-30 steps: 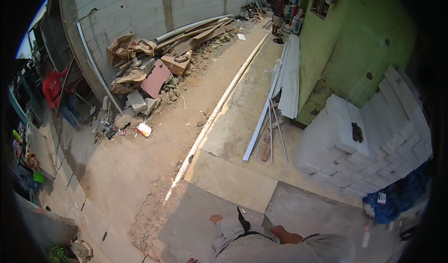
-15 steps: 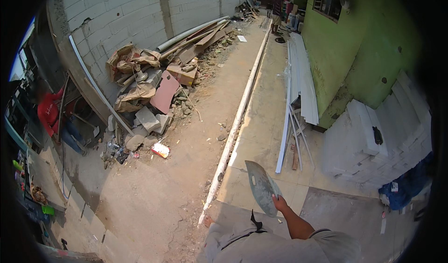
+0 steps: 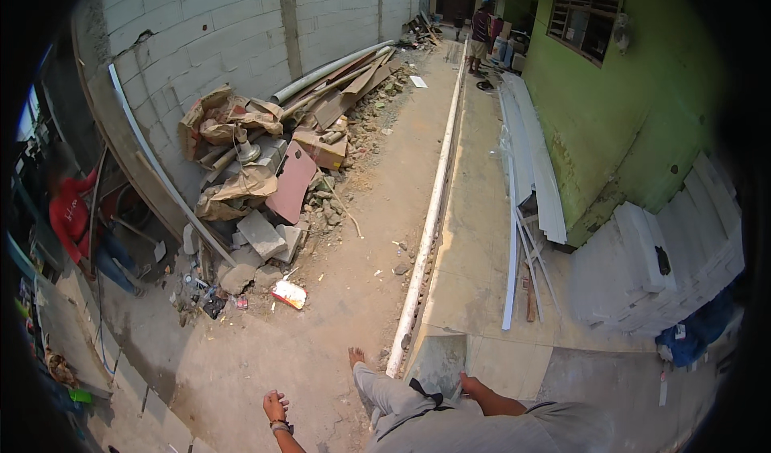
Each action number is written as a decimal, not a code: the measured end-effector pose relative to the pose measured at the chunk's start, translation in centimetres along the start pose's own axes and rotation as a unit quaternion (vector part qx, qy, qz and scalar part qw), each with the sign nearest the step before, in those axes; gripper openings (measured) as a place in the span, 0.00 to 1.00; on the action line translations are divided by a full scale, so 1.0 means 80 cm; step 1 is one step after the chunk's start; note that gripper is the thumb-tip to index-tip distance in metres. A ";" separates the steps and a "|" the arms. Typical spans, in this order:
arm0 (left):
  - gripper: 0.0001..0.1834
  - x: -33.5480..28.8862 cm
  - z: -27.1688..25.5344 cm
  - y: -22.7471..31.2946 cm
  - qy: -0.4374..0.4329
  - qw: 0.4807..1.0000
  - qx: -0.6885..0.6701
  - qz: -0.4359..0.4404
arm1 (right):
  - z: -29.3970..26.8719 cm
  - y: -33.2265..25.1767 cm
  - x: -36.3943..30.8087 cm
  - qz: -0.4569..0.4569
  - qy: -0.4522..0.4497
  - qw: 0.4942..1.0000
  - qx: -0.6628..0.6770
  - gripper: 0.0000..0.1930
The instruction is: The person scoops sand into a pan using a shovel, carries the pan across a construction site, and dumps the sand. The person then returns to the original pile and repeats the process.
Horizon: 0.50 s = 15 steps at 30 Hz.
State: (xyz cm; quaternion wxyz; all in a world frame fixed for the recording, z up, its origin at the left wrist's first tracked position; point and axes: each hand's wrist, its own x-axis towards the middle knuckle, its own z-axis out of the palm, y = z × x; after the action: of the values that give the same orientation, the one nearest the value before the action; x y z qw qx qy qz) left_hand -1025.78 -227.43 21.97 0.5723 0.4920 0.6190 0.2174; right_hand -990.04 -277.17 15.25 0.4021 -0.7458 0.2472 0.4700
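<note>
Grasping a mottled grey sheet [image 3: 438, 358] in the right grip [image 3: 467, 385], by its near right corner; cannot tell how the thumb and fingers lie around it. Holding this sheet low, just ahead of the body, one broad face in sight, near the close end of a long white pipe [image 3: 434, 212]; cannot tell whether touching the ground with it. Carrying the left grip [image 3: 275, 406] out to the left, released, with fingers loosely curled and a dark band [image 3: 282, 426] around the wrist. Wearing light grey trousers [image 3: 385, 389] and resting a bare foot [image 3: 356, 357] on the dusty path [image 3: 321, 324], just left of the pipe's end.

Facing down an alley between a pale block wall [image 3: 225, 27] and a green wall [image 3: 658, 108]. Having on the left a heap of crumpled brown paper sacks [image 3: 241, 192], a pinkish-brown board [image 3: 293, 181] and grey concrete blocks [image 3: 260, 234]. Having on the right long white panels [image 3: 534, 156], laid beside the green wall, then stacked white blocks [image 3: 618, 268] near a blue bundle [image 3: 697, 332]. Sharing the place with a person in a red shirt [image 3: 68, 212] at far left, and with another person [image 3: 480, 31] far up the alley.
</note>
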 end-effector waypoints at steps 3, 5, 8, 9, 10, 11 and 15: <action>0.15 0.018 0.046 0.005 -0.025 0.997 0.008 -0.067 | 0.036 -0.005 0.054 -0.020 -0.060 0.994 0.085 0.26; 0.18 0.012 0.062 -0.012 -0.064 0.984 0.071 -0.152 | 0.056 -0.011 0.084 -0.150 -0.087 0.983 -0.059 0.24; 0.21 -0.002 0.068 -0.050 -0.132 0.891 0.218 -0.376 | 0.048 -0.065 0.119 -0.437 0.012 0.710 -0.552 0.19; 0.21 -0.007 0.069 -0.062 -0.149 0.844 0.255 -0.447 | 0.057 -0.097 0.133 -0.372 -0.039 0.840 -0.393 0.20; 0.20 -0.006 0.068 -0.070 -0.169 0.836 0.255 -0.455 | 0.069 -0.123 0.142 -0.275 -0.081 0.934 -0.213 0.21; 0.19 -0.006 0.068 -0.076 -0.168 0.849 0.228 -0.446 | 0.081 -0.152 0.148 -0.155 -0.111 0.982 -0.019 0.21; 0.16 0.034 0.076 -0.061 -0.146 0.883 0.180 -0.408 | 0.105 -0.205 0.146 0.150 0.021 0.933 0.327 0.24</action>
State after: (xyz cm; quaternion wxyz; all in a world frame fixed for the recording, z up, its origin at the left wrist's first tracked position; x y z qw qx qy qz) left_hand -1021.58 -228.92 15.03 0.5959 0.3164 0.7029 -0.2253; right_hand -976.88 -260.98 8.82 0.5436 -0.5371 0.5046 0.4017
